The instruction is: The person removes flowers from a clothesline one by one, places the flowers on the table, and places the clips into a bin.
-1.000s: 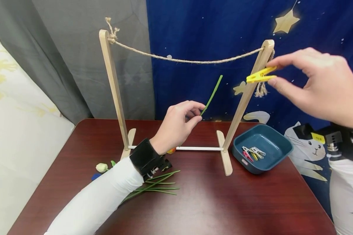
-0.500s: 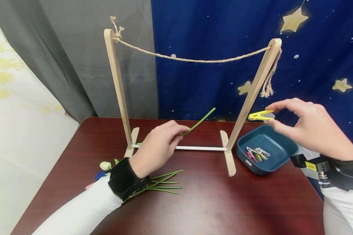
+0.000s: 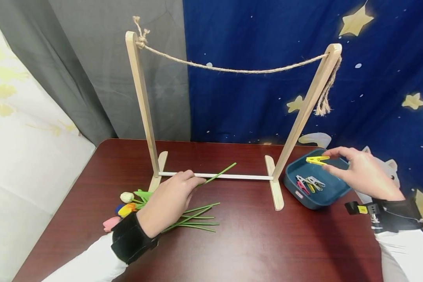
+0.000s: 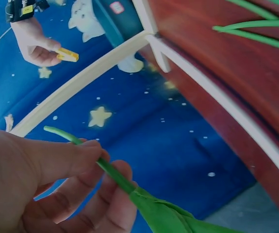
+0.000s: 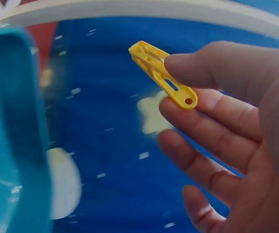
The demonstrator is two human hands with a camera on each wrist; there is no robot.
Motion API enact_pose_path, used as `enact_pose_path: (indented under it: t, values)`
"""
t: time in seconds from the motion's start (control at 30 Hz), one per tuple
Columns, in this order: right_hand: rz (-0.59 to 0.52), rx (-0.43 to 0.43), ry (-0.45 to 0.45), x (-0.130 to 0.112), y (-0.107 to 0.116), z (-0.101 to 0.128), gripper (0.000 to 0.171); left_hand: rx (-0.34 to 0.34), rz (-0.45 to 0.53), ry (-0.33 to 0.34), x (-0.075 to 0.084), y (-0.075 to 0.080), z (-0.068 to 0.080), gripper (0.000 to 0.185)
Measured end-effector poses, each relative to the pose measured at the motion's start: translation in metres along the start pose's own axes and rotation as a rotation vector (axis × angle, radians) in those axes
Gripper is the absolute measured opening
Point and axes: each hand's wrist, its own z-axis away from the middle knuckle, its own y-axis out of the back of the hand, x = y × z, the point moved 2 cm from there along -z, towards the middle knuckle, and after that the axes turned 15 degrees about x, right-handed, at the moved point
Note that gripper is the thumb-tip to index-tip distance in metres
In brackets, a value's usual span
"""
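Note:
My left hand [image 3: 169, 201] pinches a tulip's green stem [image 3: 223, 172] between thumb and fingers, low behind the flowers on the table. Its leaf [image 4: 161, 211] shows in the left wrist view; which bloom belongs to it I cannot tell. Beneath and beside that hand lie more tulips, with white [image 3: 127, 197], yellow-orange [image 3: 127, 210] and pink [image 3: 111, 223] blooms and bare green stems [image 3: 201, 224]. Over the blue bin [image 3: 338, 188], my right hand [image 3: 364, 174] pinches a yellow clothespin [image 3: 316, 160] by its handle end. Other clothespins [image 3: 310, 184] lie inside the bin.
A wooden frame stands on the brown table [image 3: 253, 243], with a left post [image 3: 141, 94], a right post [image 3: 308, 109] and a white bottom bar [image 3: 246, 177]. A twine line [image 3: 232, 70] sags between the post tops. Curtains [image 3: 239, 109] hang behind.
My left hand has come down and leftward with the tulip, toward the flowers on the table. The right hand has lowered from beside the right post to above the bin, still holding the clothespin.

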Motion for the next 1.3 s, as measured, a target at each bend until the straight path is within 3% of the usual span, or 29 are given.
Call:
enact_pose_path:
  t: [0.23, 0.43, 0.57, 0.77, 1.13, 1.3]
  values:
    - [-0.022, -0.018, -0.101, 0.036, -0.034, 0.019, 0.038, -0.104, -0.063, 0.046, -0.010, -0.004, 0.027, 0.040]
    - [0.030, -0.007, -0.217, 0.056, -0.057, 0.031, 0.041, -0.148, -0.091, 0.083, -0.016, -0.011, 0.046, 0.041]
    - [0.048, -0.010, -0.268, 0.060, -0.066, 0.035, 0.043, -0.146, -0.111, 0.078, -0.018, -0.016, 0.059, 0.038]
    - [0.058, -0.020, -0.326, 0.061, -0.073, 0.039, 0.043, -0.132, -0.172, 0.013, -0.019, -0.024, 0.077, 0.031]
    - [0.068, -0.004, -0.383, 0.065, -0.086, 0.048, 0.044, -0.124, -0.253, -0.043, -0.020, -0.046, 0.104, 0.024]
    - [0.058, -0.007, -0.407, 0.066, -0.089, 0.053, 0.043, -0.124, -0.259, -0.029, -0.020, -0.053, 0.112, 0.020]
